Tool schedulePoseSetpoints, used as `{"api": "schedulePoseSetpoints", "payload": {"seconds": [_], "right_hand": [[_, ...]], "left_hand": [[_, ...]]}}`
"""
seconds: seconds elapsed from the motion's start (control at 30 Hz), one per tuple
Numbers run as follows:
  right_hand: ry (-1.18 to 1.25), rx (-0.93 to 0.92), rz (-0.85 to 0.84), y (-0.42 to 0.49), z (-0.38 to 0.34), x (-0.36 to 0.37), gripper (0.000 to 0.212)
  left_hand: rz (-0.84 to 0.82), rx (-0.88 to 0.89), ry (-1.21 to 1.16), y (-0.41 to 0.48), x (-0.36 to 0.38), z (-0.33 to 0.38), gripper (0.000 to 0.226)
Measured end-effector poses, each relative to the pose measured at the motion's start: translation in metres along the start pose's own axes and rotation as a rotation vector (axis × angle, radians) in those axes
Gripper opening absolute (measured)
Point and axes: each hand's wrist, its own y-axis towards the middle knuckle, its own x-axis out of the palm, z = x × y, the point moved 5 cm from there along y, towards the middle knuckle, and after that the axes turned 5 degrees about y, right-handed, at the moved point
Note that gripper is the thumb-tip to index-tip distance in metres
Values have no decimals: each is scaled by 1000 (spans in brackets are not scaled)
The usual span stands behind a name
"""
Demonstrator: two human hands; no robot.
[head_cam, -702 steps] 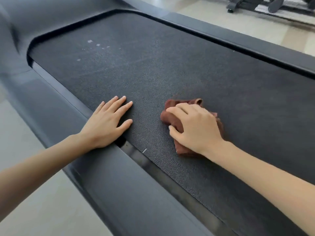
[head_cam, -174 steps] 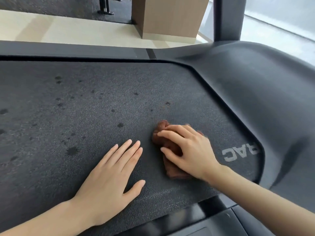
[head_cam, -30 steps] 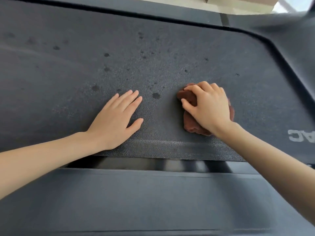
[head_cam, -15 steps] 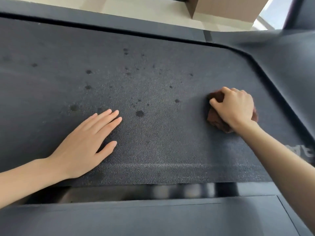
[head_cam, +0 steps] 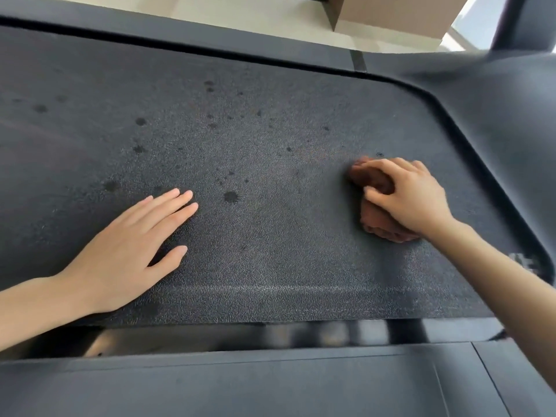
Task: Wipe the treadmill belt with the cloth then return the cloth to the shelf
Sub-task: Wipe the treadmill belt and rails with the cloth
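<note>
The dark textured treadmill belt (head_cam: 270, 139) fills most of the view, dotted with several dark wet spots (head_cam: 231, 196). A crumpled brown cloth (head_cam: 374, 212) is pressed onto the belt's right part under my right hand (head_cam: 406, 197), whose fingers curl over it. My left hand (head_cam: 132, 251) lies flat on the belt at the left, fingers spread, holding nothing. No shelf is in view.
The treadmill's black frame (head_cam: 496, 121) curves around the belt's right end, and a side rail (head_cam: 240, 386) runs along the near edge. Beyond the far rail lie a pale floor (head_cam: 240, 10) and a wooden box (head_cam: 391, 13).
Over the last second my right hand slid the cloth rightwards across the belt, away from my left hand. My left hand stayed flat on the belt.
</note>
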Motion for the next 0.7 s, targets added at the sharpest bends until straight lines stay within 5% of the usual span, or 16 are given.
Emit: {"api": "schedulePoseSetpoints", "payload": {"seconds": [0.23, 0.53, 0.7], "right_hand": [[31, 22, 158, 9, -21, 14, 32], [36, -246, 58, 36, -137, 54, 36], [67, -231, -63, 36, -96, 34, 42]], "left_hand": [[-25, 4, -20, 1, 8, -7, 62], [-70, -18, -34, 1, 26, -24, 63], [-65, -17, -29, 0, 19, -17, 61]]}}
